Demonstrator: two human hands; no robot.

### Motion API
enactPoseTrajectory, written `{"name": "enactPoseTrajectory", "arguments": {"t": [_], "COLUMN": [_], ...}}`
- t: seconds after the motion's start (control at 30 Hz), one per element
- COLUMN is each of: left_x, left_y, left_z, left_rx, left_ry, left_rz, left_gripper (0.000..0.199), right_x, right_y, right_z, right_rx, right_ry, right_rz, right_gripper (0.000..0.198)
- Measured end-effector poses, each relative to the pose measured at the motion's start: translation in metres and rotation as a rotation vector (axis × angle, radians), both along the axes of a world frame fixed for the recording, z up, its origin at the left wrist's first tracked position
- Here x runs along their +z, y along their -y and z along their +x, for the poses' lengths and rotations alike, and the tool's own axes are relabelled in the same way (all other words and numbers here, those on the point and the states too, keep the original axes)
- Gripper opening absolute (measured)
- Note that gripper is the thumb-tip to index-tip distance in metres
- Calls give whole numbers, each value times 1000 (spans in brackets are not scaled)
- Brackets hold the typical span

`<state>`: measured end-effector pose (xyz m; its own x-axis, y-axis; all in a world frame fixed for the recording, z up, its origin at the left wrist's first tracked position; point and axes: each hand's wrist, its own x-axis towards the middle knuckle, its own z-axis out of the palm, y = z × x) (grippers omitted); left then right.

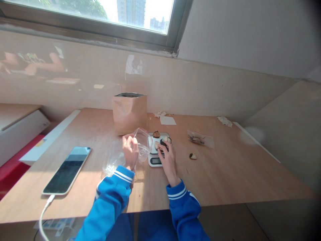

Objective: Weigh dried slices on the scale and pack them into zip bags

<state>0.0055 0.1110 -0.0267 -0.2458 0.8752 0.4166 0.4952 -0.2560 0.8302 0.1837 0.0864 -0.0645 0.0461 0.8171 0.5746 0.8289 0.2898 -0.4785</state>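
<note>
My left hand [130,152] pinches the edge of a clear zip bag [142,142], whose mouth stands open toward the scale. A small white kitchen scale [151,161] with a dark display sits just right of the bag. On its platform lie several dark-and-cream chunks, among them a brown piece [156,134] at the back. My right hand [170,162] reaches over the scale with its fingers and thumb closed around a dark-and-cream chunk [157,145]. The fingers partly cover the other chunks. More clear plastic bags [112,159] lie crumpled beside and under my left wrist.
A brown paper pouch [130,113] stands open behind my left hand. Right of the scale are a single chunk [193,156] and a flat clear packet [200,139] with dark contents. A charging phone [67,170] lies at left; a white paper [168,120] lies near the wall.
</note>
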Motion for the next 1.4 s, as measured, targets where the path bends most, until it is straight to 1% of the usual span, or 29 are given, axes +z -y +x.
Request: {"name": "enactPoseTrajectory", "arguments": {"t": [0.17, 0.27, 0.37, 0.47, 0.53, 0.57, 0.6, 0.67, 0.73, 0.83, 0.93, 1.0, 1.1, 1.17, 1.23, 1.27, 1.3, 1.37, 1.4], "left_x": [-6, -12, -16, -19, -19, -19, -19, -20, -20, -20, -20, -19, -18, -18, -19, -19, -19, -20, -19], "left_y": [1, -4, -10, -11, -11, -11, -11, -11, -11, -12, -11, -10, -10, -10, -11, -11, -12, -13, -13], "left_z": [-2, 0, 3, 5, 5, 4, 4, 3, 2, 1, 1, 2, 3, 3, 3, 2, 2, -1, -2], "left_rx": [-68, -10, 44, 30, 25, 23, 21, 16, 9, -3, -17, -21, -19, -10, 8, 19, 29, 45, 52], "left_ry": [-38, 13, 77, 77, 77, 79, 85, 104, 130, 169, 189, 191, 212, 255, 295, 305, 308, 307, 306], "left_rz": [68, 124, 179, 190, 206, 213, 218, 223, 225, 206, 174, 171, 166, 156, 152, 151, 152, 154, 157], "left_gripper": [31, 30, 27, 26, 27, 27, 27, 26, 27, 29, 32, 32, 32, 33, 34, 35, 35, 35, 35], "right_x": [5, 18, 42, 74, 93, 99, 104, 104, 98, 90, 94, 103, 114, 115, 109, 104, 97, 80, 71], "right_y": [1, 3, 6, 8, 6, 4, 2, -3, -8, -11, -11, -10, -9, -11, -16, -20, -25, -38, -44], "right_z": [8, 7, 5, -1, -8, -13, -18, -29, -36, -38, -34, -33, -41, -49, -53, -53, -50, -40, -34], "right_rx": [57, 51, 19, -18, -25, -12, 18, 115, 187, 181, 184, 200, 202, 268, 352, 358, 323, 167, 93], "right_ry": [-180, -265, -414, -685, -820, -832, -800, -670, -566, -564, -604, -620, -613, -550, -448, -402, -365, -288, -218], "right_rz": [39, 44, 78, 119, 97, 64, 15, -101, -200, -264, -235, -171, -77, -101, -151, -148, -119, -34, -23], "right_gripper": [29, 27, 25, 27, 31, 33, 32, 29, 25, 27, 27, 24, 21, 20, 23, 25, 27, 32, 33]}}
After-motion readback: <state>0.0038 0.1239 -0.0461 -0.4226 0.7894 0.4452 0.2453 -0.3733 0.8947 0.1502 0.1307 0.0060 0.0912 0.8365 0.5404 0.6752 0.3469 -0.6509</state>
